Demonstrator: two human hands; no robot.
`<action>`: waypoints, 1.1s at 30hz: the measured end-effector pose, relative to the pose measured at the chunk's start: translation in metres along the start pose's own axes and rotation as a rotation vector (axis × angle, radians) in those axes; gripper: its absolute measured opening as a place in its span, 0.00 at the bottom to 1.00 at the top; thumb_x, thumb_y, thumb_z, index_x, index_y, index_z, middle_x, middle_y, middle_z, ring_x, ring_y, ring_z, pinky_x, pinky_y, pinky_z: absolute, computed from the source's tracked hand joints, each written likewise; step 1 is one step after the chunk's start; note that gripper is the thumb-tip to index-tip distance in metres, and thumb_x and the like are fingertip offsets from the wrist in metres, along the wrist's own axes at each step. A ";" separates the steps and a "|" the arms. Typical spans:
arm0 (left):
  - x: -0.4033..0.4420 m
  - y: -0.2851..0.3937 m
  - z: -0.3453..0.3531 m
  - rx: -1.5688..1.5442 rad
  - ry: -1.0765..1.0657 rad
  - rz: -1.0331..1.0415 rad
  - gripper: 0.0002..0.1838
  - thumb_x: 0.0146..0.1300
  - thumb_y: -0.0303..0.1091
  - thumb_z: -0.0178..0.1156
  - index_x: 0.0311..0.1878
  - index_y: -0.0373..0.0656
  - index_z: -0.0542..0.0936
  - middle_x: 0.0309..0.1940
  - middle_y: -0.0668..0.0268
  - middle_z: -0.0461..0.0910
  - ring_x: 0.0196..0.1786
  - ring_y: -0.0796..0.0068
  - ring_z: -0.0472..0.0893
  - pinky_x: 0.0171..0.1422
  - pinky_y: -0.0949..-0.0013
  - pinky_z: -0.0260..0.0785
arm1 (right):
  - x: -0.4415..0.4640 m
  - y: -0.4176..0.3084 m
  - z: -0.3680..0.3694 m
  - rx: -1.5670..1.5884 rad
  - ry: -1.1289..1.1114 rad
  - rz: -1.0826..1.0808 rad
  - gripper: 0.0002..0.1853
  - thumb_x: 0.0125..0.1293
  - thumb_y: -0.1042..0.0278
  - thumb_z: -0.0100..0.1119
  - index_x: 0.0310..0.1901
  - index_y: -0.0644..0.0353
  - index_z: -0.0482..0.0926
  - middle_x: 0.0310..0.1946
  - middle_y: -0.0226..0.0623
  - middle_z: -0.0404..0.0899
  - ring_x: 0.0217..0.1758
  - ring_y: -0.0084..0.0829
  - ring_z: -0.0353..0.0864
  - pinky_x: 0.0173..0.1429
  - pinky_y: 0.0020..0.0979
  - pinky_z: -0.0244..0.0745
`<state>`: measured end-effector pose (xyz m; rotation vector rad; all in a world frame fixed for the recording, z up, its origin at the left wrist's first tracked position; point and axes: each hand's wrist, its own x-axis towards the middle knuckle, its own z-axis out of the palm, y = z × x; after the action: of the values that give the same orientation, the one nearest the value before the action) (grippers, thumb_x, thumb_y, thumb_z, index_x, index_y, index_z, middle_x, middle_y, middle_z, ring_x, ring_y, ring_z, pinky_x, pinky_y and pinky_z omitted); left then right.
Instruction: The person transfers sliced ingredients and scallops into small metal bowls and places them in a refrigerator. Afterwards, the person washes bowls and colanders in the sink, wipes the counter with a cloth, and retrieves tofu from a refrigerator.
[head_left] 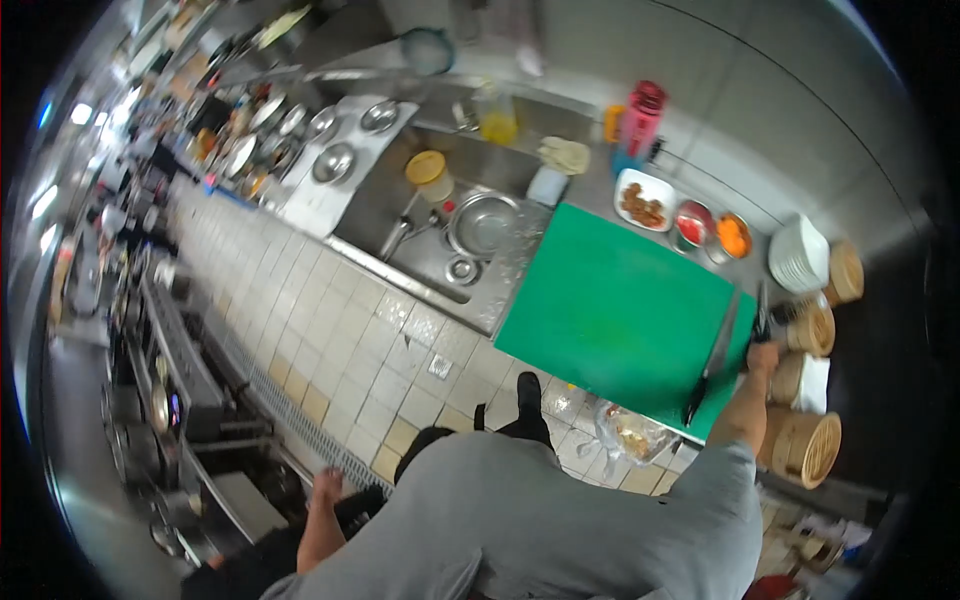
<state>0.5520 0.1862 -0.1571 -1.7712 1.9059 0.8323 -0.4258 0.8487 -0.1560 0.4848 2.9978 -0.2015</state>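
Note:
At the right edge of the green cutting board [625,310], my right hand [763,356] is closed around a black-handled tool [762,322]; its narrow metal end points away from me. A knife [718,345] with a black handle lies on the board just left of that hand. My left hand [327,486] hangs low at my left side, away from the counter. Its fingers are too small and blurred to read. Behind the board stand a white dish of brown pieces [643,204], a metal cup of red food [691,228] and one of orange food [733,238].
Bamboo steamers [803,448] and stacked white bowls [799,262] line the right side. Left of the board is a sink [400,165] with a metal bowl [484,225] and a yellow-lidded tub [428,172]. A plastic bag [630,436] hangs by the front edge. Stoves [190,385] stand behind.

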 end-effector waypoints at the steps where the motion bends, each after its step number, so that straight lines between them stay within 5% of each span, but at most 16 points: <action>1: 0.015 0.015 0.001 -0.186 0.062 0.011 0.22 0.69 0.42 0.54 0.57 0.36 0.80 0.51 0.46 0.83 0.52 0.50 0.83 0.57 0.57 0.76 | -0.031 -0.023 -0.028 0.110 -0.002 0.061 0.32 0.66 0.48 0.56 0.64 0.62 0.72 0.62 0.57 0.76 0.65 0.56 0.76 0.67 0.53 0.70; 2: 0.017 0.049 -0.004 0.087 0.259 0.222 0.22 0.67 0.42 0.57 0.57 0.36 0.80 0.48 0.46 0.85 0.53 0.51 0.84 0.56 0.57 0.76 | -0.021 -0.020 -0.017 0.080 0.000 0.050 0.29 0.64 0.51 0.57 0.61 0.64 0.75 0.60 0.59 0.77 0.65 0.57 0.76 0.65 0.50 0.72; 4: -0.020 0.170 -0.037 -0.099 0.201 0.185 0.23 0.64 0.42 0.63 0.57 0.37 0.81 0.44 0.50 0.87 0.49 0.55 0.86 0.55 0.61 0.77 | 0.009 0.013 -0.007 0.006 -0.101 0.007 0.25 0.60 0.58 0.59 0.55 0.67 0.79 0.56 0.60 0.79 0.63 0.56 0.78 0.61 0.46 0.75; 5: -0.030 0.218 -0.049 -0.129 0.073 0.171 0.23 0.68 0.39 0.62 0.62 0.36 0.78 0.54 0.48 0.83 0.54 0.54 0.84 0.59 0.61 0.76 | 0.018 0.029 -0.007 -0.035 -0.203 -0.033 0.23 0.58 0.61 0.59 0.52 0.68 0.80 0.54 0.60 0.81 0.60 0.54 0.80 0.58 0.45 0.75; 7: -0.032 0.288 -0.066 -0.082 -0.008 0.406 0.22 0.65 0.37 0.65 0.60 0.39 0.79 0.56 0.51 0.83 0.56 0.57 0.84 0.59 0.61 0.77 | 0.024 0.090 0.005 0.351 -0.141 -0.238 0.22 0.56 0.56 0.60 0.40 0.72 0.82 0.35 0.46 0.83 0.40 0.37 0.77 0.45 0.44 0.74; 8: -0.021 0.313 -0.074 -0.100 -0.059 0.544 0.22 0.64 0.36 0.65 0.61 0.40 0.79 0.57 0.51 0.82 0.59 0.55 0.82 0.61 0.60 0.76 | 0.012 0.104 0.010 0.879 -0.246 -0.080 0.19 0.61 0.61 0.60 0.48 0.68 0.82 0.40 0.39 0.83 0.42 0.35 0.78 0.47 0.38 0.75; 9: -0.024 0.348 -0.090 0.019 -0.003 0.710 0.22 0.64 0.35 0.65 0.61 0.40 0.79 0.55 0.50 0.82 0.60 0.51 0.80 0.64 0.59 0.74 | -0.029 0.088 -0.011 1.375 -0.483 -0.275 0.19 0.67 0.66 0.58 0.58 0.63 0.77 0.45 0.34 0.81 0.46 0.32 0.78 0.51 0.34 0.74; 10: -0.027 0.380 -0.106 0.021 0.034 0.765 0.22 0.64 0.34 0.65 0.60 0.41 0.79 0.54 0.50 0.82 0.59 0.49 0.80 0.65 0.58 0.73 | -0.051 0.088 -0.027 1.278 -0.430 -0.154 0.21 0.70 0.68 0.57 0.63 0.64 0.73 0.48 0.34 0.79 0.50 0.32 0.78 0.54 0.35 0.74; 15: -0.051 0.510 -0.151 -0.231 0.148 1.213 0.19 0.66 0.34 0.63 0.59 0.42 0.79 0.58 0.54 0.80 0.62 0.51 0.78 0.68 0.57 0.70 | -0.251 -0.175 -0.116 1.095 -0.449 -0.441 0.33 0.63 0.75 0.57 0.72 0.63 0.67 0.61 0.39 0.77 0.51 0.26 0.78 0.49 0.27 0.73; 18: -0.049 0.589 -0.158 0.069 0.280 1.614 0.34 0.59 0.34 0.66 0.71 0.48 0.71 0.70 0.55 0.70 0.74 0.51 0.65 0.80 0.44 0.50 | -0.344 -0.338 -0.125 0.756 -0.703 -0.759 0.29 0.61 0.78 0.57 0.67 0.59 0.73 0.29 0.30 0.78 0.30 0.23 0.76 0.32 0.27 0.70; 21: -0.036 0.644 -0.176 0.188 0.321 1.826 0.37 0.59 0.32 0.65 0.74 0.48 0.66 0.71 0.56 0.69 0.75 0.51 0.65 0.81 0.37 0.44 | -0.420 -0.475 -0.161 0.494 -0.713 -0.945 0.22 0.61 0.75 0.62 0.57 0.62 0.75 0.35 0.39 0.82 0.38 0.31 0.82 0.41 0.34 0.77; 24: 0.023 0.685 -0.204 0.257 0.081 1.646 0.38 0.60 0.31 0.64 0.75 0.47 0.63 0.63 0.55 0.77 0.68 0.51 0.74 0.77 0.44 0.57 | -0.435 -0.546 -0.149 0.807 -0.584 -0.912 0.17 0.63 0.76 0.60 0.54 0.63 0.74 0.36 0.37 0.82 0.40 0.30 0.82 0.44 0.32 0.77; 26: 0.077 0.710 -0.240 -0.364 0.074 1.754 0.28 0.64 0.32 0.63 0.67 0.42 0.71 0.45 0.57 0.83 0.48 0.59 0.84 0.60 0.56 0.74 | -0.443 -0.578 -0.156 1.107 -0.532 -0.825 0.15 0.65 0.77 0.59 0.53 0.64 0.74 0.37 0.36 0.82 0.41 0.29 0.81 0.45 0.31 0.77; 28: 0.094 0.752 -0.312 -0.752 -0.171 1.308 0.13 0.68 0.34 0.61 0.51 0.39 0.76 0.32 0.63 0.80 0.34 0.70 0.81 0.41 0.65 0.76 | -0.464 -0.601 -0.177 1.284 0.070 -0.758 0.11 0.67 0.78 0.57 0.50 0.63 0.75 0.39 0.34 0.81 0.44 0.27 0.80 0.47 0.30 0.76; 31: 0.096 0.845 -0.416 -1.198 -0.118 1.346 0.07 0.73 0.33 0.55 0.43 0.38 0.78 0.28 0.68 0.79 0.30 0.80 0.76 0.34 0.71 0.69 | -0.478 -0.606 -0.147 1.331 -0.147 -0.689 0.09 0.68 0.78 0.57 0.49 0.62 0.77 0.40 0.30 0.80 0.44 0.21 0.77 0.47 0.26 0.75; 33: 0.103 0.924 -0.470 -1.301 -0.344 1.534 0.09 0.73 0.32 0.55 0.42 0.35 0.78 0.32 0.62 0.80 0.31 0.71 0.77 0.36 0.67 0.70 | -0.493 -0.610 -0.113 1.219 -0.338 -0.701 0.09 0.69 0.76 0.58 0.50 0.61 0.78 0.36 0.25 0.79 0.40 0.17 0.76 0.45 0.24 0.75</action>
<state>-0.3255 -0.1888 0.2601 0.1525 2.3168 3.0298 -0.1635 0.1406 0.0832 -0.5358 2.2271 -1.9108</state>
